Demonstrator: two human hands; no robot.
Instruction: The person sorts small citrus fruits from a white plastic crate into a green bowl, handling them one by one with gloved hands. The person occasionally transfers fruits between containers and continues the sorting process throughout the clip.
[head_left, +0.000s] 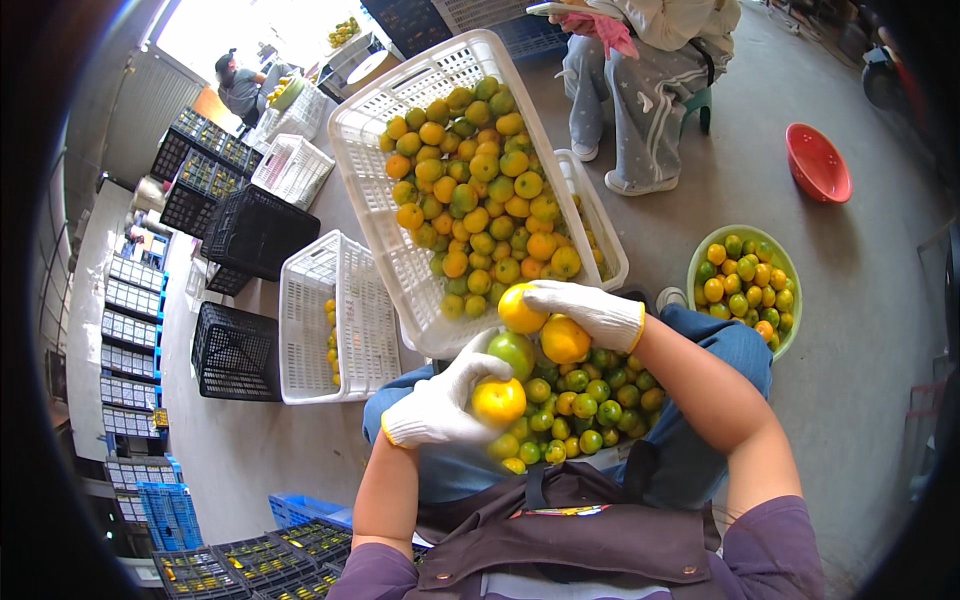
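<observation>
My left hand (454, 397), in a white knit glove, holds a yellow-orange citrus fruit (498, 401) and a green citrus fruit (511, 354). In a matching glove, my right hand (589, 311) grips two orange citrus fruits, one (524, 308) at the fingertips and another (565, 339) under the palm. Both hands are close together above a container of small green and yellow citrus (585, 405) between my knees. Beyond them a large white plastic crate (352, 180), tilted in view, holds many orange-green citrus fruits.
To the left stand a white crate (309, 330) with some fruit and black crates (259, 225). A green basin (795, 300) of citrus and a red plastic basin (819, 163) are on the right. One person (637, 90) sits ahead; another person (244, 86) is farther back.
</observation>
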